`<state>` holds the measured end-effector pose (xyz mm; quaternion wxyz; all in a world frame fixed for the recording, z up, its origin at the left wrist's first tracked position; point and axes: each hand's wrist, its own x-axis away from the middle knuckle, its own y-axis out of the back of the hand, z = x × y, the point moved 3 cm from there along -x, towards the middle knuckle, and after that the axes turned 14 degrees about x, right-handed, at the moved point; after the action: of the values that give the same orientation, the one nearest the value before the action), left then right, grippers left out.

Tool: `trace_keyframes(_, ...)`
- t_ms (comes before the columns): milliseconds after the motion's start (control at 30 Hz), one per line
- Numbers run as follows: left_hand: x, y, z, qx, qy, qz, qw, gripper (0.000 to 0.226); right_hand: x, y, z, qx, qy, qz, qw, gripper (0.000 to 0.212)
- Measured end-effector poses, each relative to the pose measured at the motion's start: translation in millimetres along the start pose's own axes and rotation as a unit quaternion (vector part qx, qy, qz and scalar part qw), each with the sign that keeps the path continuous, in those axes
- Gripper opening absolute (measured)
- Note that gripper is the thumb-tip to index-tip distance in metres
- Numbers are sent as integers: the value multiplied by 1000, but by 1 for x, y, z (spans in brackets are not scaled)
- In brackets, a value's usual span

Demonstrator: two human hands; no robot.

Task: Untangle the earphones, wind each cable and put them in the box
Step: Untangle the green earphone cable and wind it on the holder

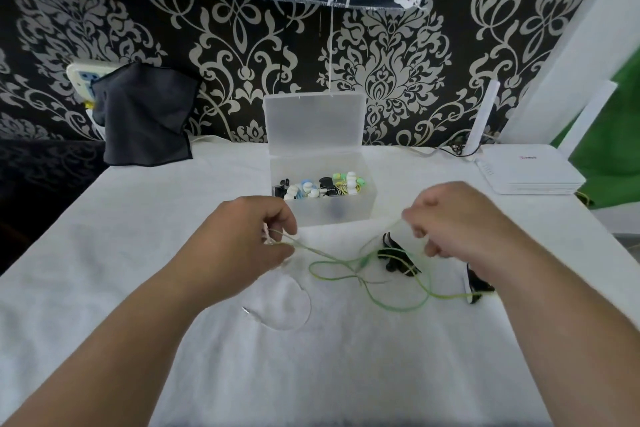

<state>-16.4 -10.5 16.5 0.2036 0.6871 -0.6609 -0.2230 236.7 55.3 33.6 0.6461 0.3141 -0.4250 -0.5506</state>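
The left hand (pixel 242 239) is pinching one stretch of the green cable (pixel 398 307) and the right hand (pixel 457 218) is pinching another, its slack lying between them. The open box (pixel 329 213) is sitting just beyond both hands.

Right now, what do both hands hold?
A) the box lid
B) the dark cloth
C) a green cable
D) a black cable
C: the left hand and the right hand each pinch the green cable, which runs in loops between them.
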Motion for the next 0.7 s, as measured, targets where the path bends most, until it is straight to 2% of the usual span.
trace_keyframes(67,1,-3,-5,6,-10,-6,1000,27,3,-13,4,186,29,22,982,20)
trace_keyframes(100,2,-3,-7,10,-13,-9,1000,28,5,-17,8,230,37,10,972,22)
trace_keyframes(133,2,-4,-8,15,-14,-11,1000,29,8,-19,14,229,51,-15,972,23)
trace_keyframes(200,4,-5,-10,20,-17,-11,1000,31,16,-22,30,106,120,-54,986,27)
trace_keyframes(233,5,-6,-12,17,-23,-12,1000,32,22,-24,40,9,159,-26,987,30)
trace_keyframes(300,6,-8,-16,17,-42,-21,999,34,35,-36,59,-145,200,121,961,39)
trace_keyframes(333,6,-9,-17,21,-50,-27,998,35,41,-43,64,-157,204,171,951,45)
trace_keyframes(367,5,-9,-18,26,-56,-30,998,36,43,-50,66,-139,199,187,952,48)
trace_keyframes(467,6,-8,-18,27,-57,-18,998,47,36,-55,62,-111,154,130,973,31)
trace_keyframes(567,8,-5,-17,33,-32,9,999,60,28,-50,56,-219,118,129,960,30)
trace_keyframes(633,8,-4,-18,72,-9,10,997,53,23,-44,52,-251,103,90,958,27)
trace_keyframes(700,7,-3,-19,123,7,-2,992,35,23,-41,51,-270,111,69,954,25)
